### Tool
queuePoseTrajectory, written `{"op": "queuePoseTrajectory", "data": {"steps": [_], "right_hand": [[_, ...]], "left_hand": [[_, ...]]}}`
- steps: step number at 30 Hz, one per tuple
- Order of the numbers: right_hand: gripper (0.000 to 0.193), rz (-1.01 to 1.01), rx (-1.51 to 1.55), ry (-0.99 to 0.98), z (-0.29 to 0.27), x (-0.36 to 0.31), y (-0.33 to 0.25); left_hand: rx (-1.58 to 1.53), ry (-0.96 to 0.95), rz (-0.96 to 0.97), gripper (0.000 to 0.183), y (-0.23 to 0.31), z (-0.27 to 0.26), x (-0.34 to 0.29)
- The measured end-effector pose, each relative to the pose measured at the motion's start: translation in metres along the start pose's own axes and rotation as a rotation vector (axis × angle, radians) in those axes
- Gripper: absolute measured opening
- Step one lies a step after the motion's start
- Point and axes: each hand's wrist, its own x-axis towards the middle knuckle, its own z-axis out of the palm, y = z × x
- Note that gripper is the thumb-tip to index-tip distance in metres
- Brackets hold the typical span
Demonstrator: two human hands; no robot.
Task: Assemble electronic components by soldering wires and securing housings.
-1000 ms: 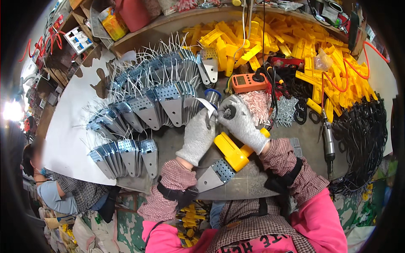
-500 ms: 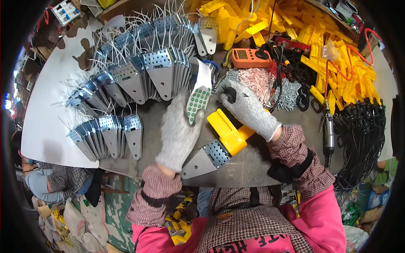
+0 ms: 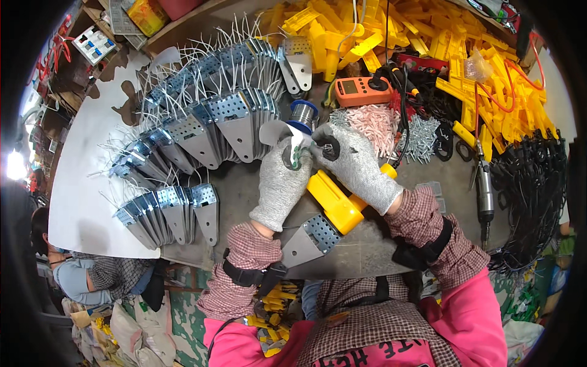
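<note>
My left hand (image 3: pixel 282 186), in a grey knitted glove, grips a curled white sheet of green dot stickers (image 3: pixel 275 131). From the right, my gloved right hand (image 3: pixel 356 158) meets the sheet with its thumb and fingers pinched together; what lies between those fingertips is hidden. Just below the hands is a yellow plastic housing (image 3: pixel 335 202), lying against a tapered grey metal bracket (image 3: pixel 306 242) with a perforated end. Behind the sheet stands a spool of solder wire (image 3: pixel 302 115) with blue rims.
Rows of perforated metal brackets (image 3: pixel 235 122) with white wires fan out at left. Pink sleeves (image 3: pixel 371 125), screws (image 3: pixel 419 139) and an orange multimeter (image 3: pixel 361 92) lie behind my right hand. Yellow plastic parts (image 3: pixel 452 49), a power screwdriver (image 3: pixel 485 192) and black cables (image 3: pixel 532 196) occupy the right.
Both hands have come together at the sticker sheet. The sheet, hanging flat with its dots showing before, is now curled and mostly covered by my fingers. The view has shifted slightly.
</note>
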Motion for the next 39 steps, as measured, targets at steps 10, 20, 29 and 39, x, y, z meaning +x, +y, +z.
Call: {"op": "queuePoseTrajectory", "data": {"steps": [10, 20, 29, 39], "right_hand": [[0.019, 0.022, 0.2, 0.069, 0.009, 0.001, -0.002], [0.01, 0.147, 0.549, -0.044, 0.021, 0.011, 0.033], [0.011, 0.142, 0.492, -0.033, 0.005, 0.007, 0.012], [0.016, -0.174, -0.006, 0.044, -0.003, 0.008, -0.001]], "left_hand": [[0.33, 0.147, 0.199, 0.025, 0.013, -0.002, -0.002], [0.022, -0.06, 0.104, 0.028, 0.008, -0.014, 0.003], [-0.427, -0.072, -0.187, 0.028, -0.01, -0.01, 0.002], [-0.558, -0.066, -0.259, 0.036, -0.007, -0.014, 0.004]]}}
